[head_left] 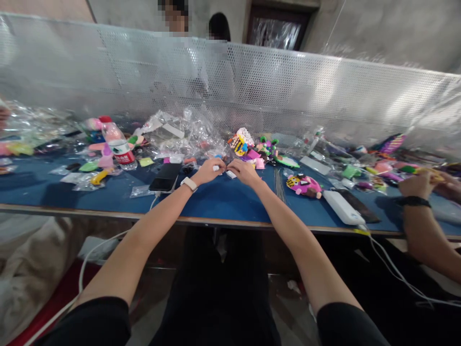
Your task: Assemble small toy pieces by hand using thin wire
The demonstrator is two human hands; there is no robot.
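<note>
My left hand [209, 171], with a pale watch band on its wrist, is over the middle of the blue table. Its fingers are closed around a small white piece [216, 168], perhaps soft clay. Close beside it, my right hand [244, 170] has its fingers pinched together, the tips almost meeting those of the left. What the right fingertips hold is too small to make out. Another small white piece [231, 175] shows just under the right fingers. Behind the hands are colourful clay figures [240, 143] and crumpled clear plastic bags [190, 132].
A phone [165, 178] and a bottle [120, 148] are on the left. To the right lie thin wires [279, 185], a pink clay figure [304, 186] and a white power bank [342, 207]. A co-worker's hands [418, 185] work farther right. A perforated metal screen [273, 91] stands behind.
</note>
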